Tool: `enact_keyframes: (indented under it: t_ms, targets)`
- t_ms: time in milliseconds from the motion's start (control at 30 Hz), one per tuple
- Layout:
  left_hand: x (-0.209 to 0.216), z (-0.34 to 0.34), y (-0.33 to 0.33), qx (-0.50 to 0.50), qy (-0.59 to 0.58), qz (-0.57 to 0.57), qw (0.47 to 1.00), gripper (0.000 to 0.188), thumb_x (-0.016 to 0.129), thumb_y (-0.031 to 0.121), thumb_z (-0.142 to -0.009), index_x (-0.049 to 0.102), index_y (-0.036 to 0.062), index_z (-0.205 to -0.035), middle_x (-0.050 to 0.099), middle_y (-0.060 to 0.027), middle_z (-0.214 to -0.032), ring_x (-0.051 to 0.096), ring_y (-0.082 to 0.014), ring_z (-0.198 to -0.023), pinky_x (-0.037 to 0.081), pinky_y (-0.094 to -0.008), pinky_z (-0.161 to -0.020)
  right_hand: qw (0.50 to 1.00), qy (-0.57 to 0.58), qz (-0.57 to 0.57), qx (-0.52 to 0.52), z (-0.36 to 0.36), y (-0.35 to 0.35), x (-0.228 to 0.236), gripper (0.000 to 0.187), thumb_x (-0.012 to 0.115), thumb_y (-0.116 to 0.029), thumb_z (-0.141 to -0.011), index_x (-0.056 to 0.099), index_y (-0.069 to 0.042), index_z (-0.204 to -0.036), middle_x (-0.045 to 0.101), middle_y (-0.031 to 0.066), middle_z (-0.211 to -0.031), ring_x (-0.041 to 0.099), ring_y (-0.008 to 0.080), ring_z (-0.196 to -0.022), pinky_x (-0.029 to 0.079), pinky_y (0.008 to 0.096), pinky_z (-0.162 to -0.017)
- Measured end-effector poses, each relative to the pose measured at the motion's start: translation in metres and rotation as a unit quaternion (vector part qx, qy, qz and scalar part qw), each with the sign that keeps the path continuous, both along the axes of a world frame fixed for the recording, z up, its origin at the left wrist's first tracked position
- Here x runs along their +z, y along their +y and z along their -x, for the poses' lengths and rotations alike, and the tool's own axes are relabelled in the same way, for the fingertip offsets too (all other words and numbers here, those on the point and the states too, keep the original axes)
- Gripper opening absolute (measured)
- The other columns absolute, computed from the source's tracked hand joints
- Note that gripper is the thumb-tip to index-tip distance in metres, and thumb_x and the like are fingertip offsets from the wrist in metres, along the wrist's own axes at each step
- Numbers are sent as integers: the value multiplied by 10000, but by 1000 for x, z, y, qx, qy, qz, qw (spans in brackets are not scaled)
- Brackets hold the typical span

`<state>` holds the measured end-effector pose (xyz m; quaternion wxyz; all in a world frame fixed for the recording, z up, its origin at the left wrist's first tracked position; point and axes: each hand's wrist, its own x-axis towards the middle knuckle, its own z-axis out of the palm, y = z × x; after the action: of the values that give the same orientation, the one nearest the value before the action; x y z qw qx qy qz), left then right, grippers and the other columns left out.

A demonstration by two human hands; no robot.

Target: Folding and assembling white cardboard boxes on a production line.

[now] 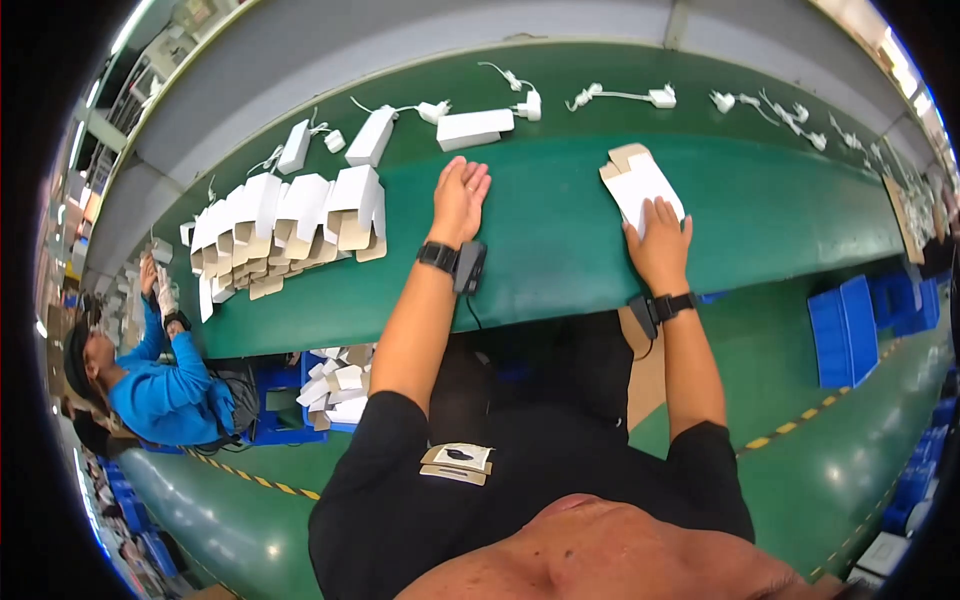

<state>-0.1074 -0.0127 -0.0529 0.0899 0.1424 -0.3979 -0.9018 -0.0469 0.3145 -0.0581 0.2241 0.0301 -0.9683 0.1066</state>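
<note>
Fingers of the left hand lie flat and spread on the green belt, palm down, holding nothing. Those of the right hand are also stretched out, pressing on the near end of a flattened white carton that lies on the belt just ahead of it; the carton's brown flap points away from the person, and the fingertips cover its near edge rather than gripping it. Both wrists wear black bands, each with a small black unit and a cable.

Well left of the left hand, a row of folded cartons stands on the belt, white with brown flaps hanging toward the near edge. Beyond the left hand, near the belt's far side, lie a closed white box and two more boxes tilted on end, with white chargers and their cords strung along the far edge to the right. What look like more chargers run off toward the far right, though they are small and bent by the lens.

Below the belt's near edge, a blue bin holds loose cartons, and blue crates sit at the right on the green floor. At the far left, a co-worker in a blue top raises gloved hands to the belt.
</note>
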Motion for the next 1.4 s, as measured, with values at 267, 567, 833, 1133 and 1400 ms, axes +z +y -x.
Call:
enact_keyframes:
  t_ms: [267,567,833,1133,1400]
  targets:
    - [35,-136,52,-225,17,57,973,565,582,343,-1005,395,23,-1431,460,-204,-1424,502,-340,-1303,455,-424,-1063,995,48,-17,88,-31,-21,47,298,565,-186,-982,654,-13,-1208,683,181,-1193,622,338,-1169,405,552,-1052]
    - [44,-184,52,-232,161,-8,959,886,673,471,-919,239,16,-1543,401,-202,-1511,473,-313,-1355,428,-442,-1078,875,2,339,345,-131,-119,86,235,605,-146,-983,660,16,-1143,715,177,-1028,708,279,-894,558,381,-788]
    - [44,-230,15,-485,57,115,865,1119,764,597,-763,221,10,-1547,470,-192,-1450,553,-299,-1272,418,-412,-1092,665,-502,440,336,-87,-75,122,300,687,-311,-953,586,-48,-1057,672,70,-765,652,120,-662,546,289,-559]
    - [60,-232,45,-155,155,251,943,920,646,432,-896,108,94,-1560,485,-220,-1367,617,-320,-1122,537,-394,-920,786,-69,530,311,-127,-108,82,319,682,-354,-946,673,-50,-1044,710,99,-847,663,172,-613,547,287,-598]
    - [43,-233,43,-290,81,174,938,748,544,361,-972,145,95,-1546,505,-207,-1341,626,-265,-1070,531,-338,-891,617,-395,615,291,-128,-86,67,343,634,-214,-977,599,-51,-1277,653,100,-1191,625,177,-865,544,324,-727]
